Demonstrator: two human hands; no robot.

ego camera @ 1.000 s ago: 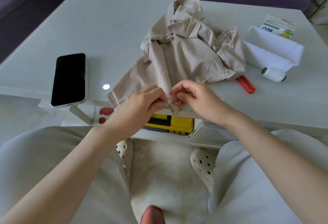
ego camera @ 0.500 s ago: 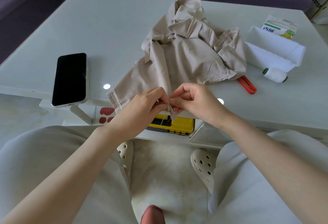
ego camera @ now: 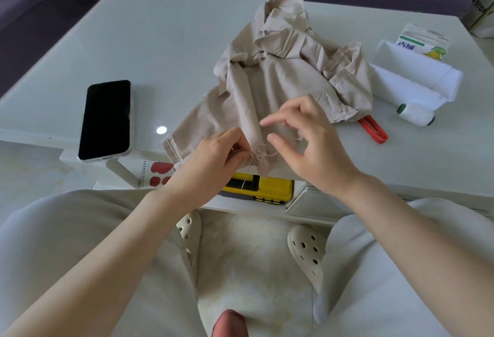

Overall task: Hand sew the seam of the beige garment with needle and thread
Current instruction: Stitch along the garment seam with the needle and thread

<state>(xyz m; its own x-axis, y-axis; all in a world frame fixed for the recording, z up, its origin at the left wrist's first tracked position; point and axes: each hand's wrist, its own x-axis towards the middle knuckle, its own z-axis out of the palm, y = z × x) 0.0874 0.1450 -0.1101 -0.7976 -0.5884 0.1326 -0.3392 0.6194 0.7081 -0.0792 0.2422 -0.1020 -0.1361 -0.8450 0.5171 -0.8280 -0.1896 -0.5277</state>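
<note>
White table (ego camera: 160, 42), near edge: left hand (ego camera: 213, 157) pinching the frayed seam of a crumpled beige garment (ego camera: 280, 82) that hangs over the edge, a fine thread (ego camera: 247, 176) dangling below the pinch; right hand (ego camera: 307, 144) just beside, over the cloth, fingers loosely spread, thumb and forefinger apart.

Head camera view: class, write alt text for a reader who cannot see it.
A person's left hand pinches a corner of a crumpled beige garment at the near edge of a white table, thread dangling below, while the right hand hovers open beside it. A black phone lies to the left; a thread spool and red tool to the right.
</note>
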